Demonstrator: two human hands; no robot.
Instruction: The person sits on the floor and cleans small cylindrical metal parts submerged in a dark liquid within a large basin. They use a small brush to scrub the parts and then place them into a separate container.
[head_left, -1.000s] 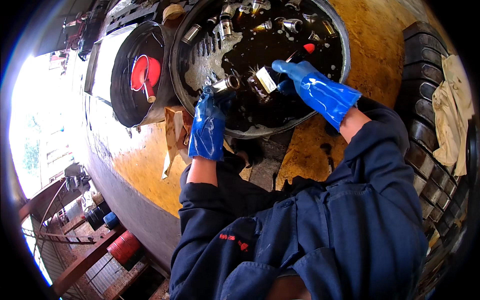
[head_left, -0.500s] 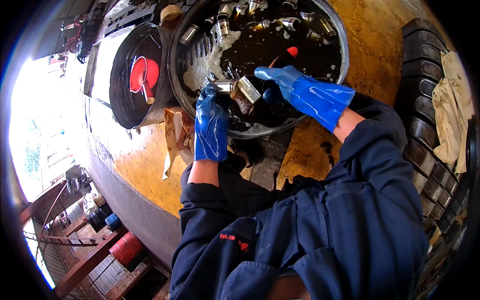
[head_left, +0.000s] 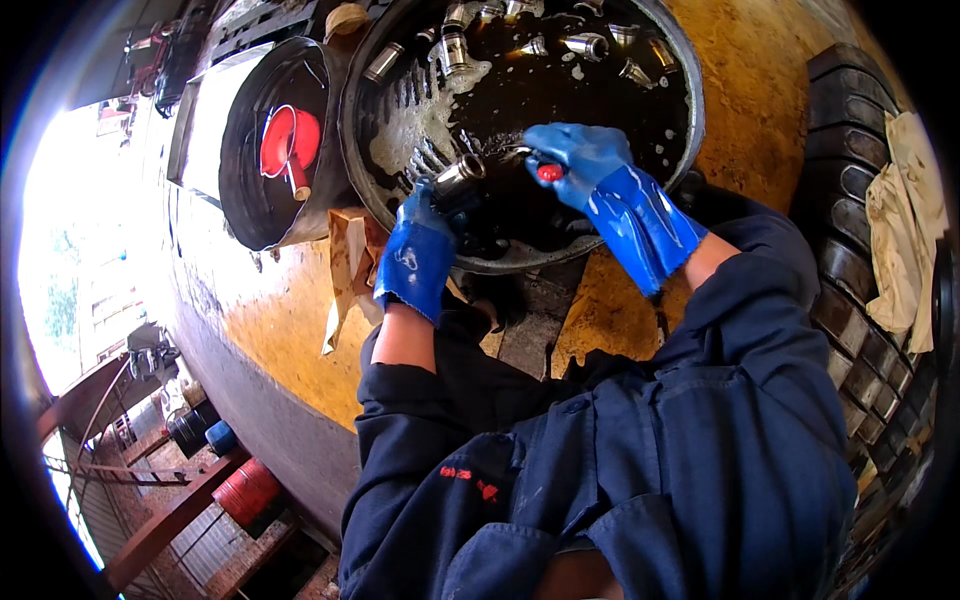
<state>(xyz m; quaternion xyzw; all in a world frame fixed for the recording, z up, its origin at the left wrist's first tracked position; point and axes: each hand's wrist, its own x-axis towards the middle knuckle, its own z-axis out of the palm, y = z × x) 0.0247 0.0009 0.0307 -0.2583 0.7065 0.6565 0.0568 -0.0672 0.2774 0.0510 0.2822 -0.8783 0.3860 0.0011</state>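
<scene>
My left hand (head_left: 415,235), in a long blue rubber glove, is closed around a shiny metal cylinder (head_left: 460,177) over the near left part of a round tub (head_left: 697,95). Grooves ring the cylinder, and its open end points up and to the right. To its right, my gloved right hand (head_left: 588,165) is closed on a red-ended tool (head_left: 549,173). Most of that tool is hidden in the fist; a thin part sticks out toward the cylinder, apart from it. Dark liquid with pale foam fills the tub.
Several similar metal cylinders (head_left: 585,46) lie along the tub's far side. Left of it stands a dark basin (head_left: 240,190) with a red dipper (head_left: 290,140) inside. A stained carton (head_left: 350,265) is near my left forearm. Large black treads (head_left: 845,200) line the right, with a beige cloth (head_left: 905,220).
My right hand was open; now it grips the red-ended tool that lay farther out in the tub. The cylinder in my left hand has tilted upward, and the flat-sided silver piece beside it no longer shows.
</scene>
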